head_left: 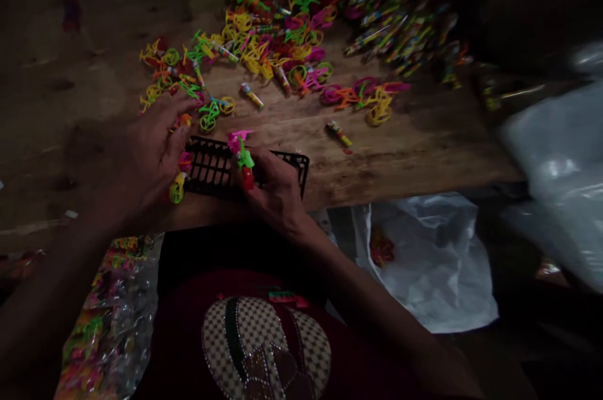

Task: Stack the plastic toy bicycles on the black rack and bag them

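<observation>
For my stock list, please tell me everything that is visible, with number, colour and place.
Table: one, brown, across view
Plastic pieces: many, yellow, green, pink, orange, top centre
Printed tubes: many, multicoloured, mostly upper right
Slotted tray: one, black, near table edge
Separate tubes: two, partly yellow, beyond tray
Held pieces: three or more, pink, green, red, right hand
Nearby pieces: several, orange, pink, yellow, at left hand
Bag: one, white, below table, right
Translucent plastic: count unclear, whitish, far right
Clear packing: count unclear, colourful, lower left
Shirt: one, dark red, bottom centre
Left hand: one, at tray's left end
Right hand: one, at tray's right half
</observation>
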The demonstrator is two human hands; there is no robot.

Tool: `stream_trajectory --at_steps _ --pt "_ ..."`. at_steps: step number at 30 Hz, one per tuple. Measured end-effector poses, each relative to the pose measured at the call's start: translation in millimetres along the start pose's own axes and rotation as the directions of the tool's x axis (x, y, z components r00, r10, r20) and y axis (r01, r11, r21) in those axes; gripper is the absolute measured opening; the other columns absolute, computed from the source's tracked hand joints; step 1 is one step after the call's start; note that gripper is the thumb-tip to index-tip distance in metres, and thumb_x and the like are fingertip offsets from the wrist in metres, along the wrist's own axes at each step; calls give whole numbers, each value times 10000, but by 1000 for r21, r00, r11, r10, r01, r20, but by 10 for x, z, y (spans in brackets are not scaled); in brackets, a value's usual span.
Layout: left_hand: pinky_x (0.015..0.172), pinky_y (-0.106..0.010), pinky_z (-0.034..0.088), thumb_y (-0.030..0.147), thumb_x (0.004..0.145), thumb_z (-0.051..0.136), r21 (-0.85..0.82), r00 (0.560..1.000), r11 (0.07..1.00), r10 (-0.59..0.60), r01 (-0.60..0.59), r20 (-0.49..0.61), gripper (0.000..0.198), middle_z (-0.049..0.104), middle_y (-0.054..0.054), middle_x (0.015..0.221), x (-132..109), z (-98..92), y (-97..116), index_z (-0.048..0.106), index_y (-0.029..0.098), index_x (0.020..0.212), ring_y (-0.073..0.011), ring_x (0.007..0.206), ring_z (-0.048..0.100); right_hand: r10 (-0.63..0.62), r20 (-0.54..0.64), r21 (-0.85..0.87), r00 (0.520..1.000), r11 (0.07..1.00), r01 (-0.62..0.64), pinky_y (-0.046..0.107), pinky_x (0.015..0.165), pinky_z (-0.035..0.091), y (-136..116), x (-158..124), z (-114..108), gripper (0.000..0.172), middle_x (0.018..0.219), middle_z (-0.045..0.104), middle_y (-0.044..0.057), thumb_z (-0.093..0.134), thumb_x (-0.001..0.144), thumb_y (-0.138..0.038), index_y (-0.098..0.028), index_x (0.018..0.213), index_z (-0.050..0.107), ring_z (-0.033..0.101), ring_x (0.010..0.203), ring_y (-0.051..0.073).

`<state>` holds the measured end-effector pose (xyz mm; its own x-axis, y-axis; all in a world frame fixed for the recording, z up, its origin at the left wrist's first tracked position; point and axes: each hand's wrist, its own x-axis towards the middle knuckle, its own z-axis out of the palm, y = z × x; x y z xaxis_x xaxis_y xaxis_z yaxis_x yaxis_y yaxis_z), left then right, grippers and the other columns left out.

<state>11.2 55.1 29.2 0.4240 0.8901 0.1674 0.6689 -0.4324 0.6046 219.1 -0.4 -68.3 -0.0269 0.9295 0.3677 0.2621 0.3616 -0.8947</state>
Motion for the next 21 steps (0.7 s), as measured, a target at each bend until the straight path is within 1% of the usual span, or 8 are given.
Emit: stream_trajectory --at_steps 2,5,7,10,12,13,16,21 --pt "1288 -515 309 429 1042 447 19 1000 1000 13 -14 24 424 520 -12 1571 -118 73 -117 576 299 1425 -295 1503 422 46 20 40 999 998 -47 297 778 533 -16 -62 132 146 950 750 39 599 915 -244 -206 1008 705 684 832 170" --pt "1306 -498 291 507 1049 411 -79 1000 997 12 -14 -29 460 473 16 1606 -198 199 -227 531 358 1467 -265 1530 381 128 50 -6 990 992 -128 308 809 528 -31 -79 320 143 968 782 42 650 908 -289 -226 988 749 703 856 188" --pt "1313 -494 282 514 1050 402 -126 997 992 21 -30 -68 457 446 30 1622 -208 264 -256 522 380 1470 -249 1541 361 141 64 -52 988 989 -137 318 832 518 -34 -61 425 136 953 790 36 666 906 -304 -237 971 766 699 834 189" --pt "1323 -495 257 473 1061 396 -152 995 987 28 -42 -93 452 414 5 1645 -210 317 -267 509 344 1478 -241 1560 322 121 82 -89 989 990 -114 337 868 493 -20 -37 530 134 924 793 35 665 909 -268 -225 969 776 687 806 186" --pt "1321 -503 252 455 1065 393 -160 994 986 31 -47 -103 457 395 -24 1657 -217 331 -269 505 303 1482 -253 1563 318 112 81 -116 990 988 -102 346 872 483 0 -39 556 139 898 784 38 656 914 -251 -212 969 777 671 796 185" --pt "1320 -497 254 453 1066 394 -164 994 985 30 -47 -105 453 389 -22 1661 -221 335 -271 509 304 1478 -255 1563 317 105 80 -131 991 987 -94 345 863 484 11 -46 557 141 880 776 39 652 917 -251 -208 966 777 659 789 185" --pt "1320 -470 252 443 1071 385 -174 994 984 23 -41 -105 427 378 12 1666 -233 350 -284 517 352 1467 -240 1565 313 70 96 -164 993 985 -53 335 822 499 38 -79 535 149 855 752 40 639 923 -256 -208 971 771 631 784 186" --pt "1311 -468 250 424 1077 385 -209 991 976 31 -58 -130 426 391 2 1660 -244 388 -346 481 375 1489 -230 1567 308 -39 88 -155 995 987 52 353 791 533 56 -119 536 180 893 761 74 604 933 -213 -200 1022 760 643 807 207"
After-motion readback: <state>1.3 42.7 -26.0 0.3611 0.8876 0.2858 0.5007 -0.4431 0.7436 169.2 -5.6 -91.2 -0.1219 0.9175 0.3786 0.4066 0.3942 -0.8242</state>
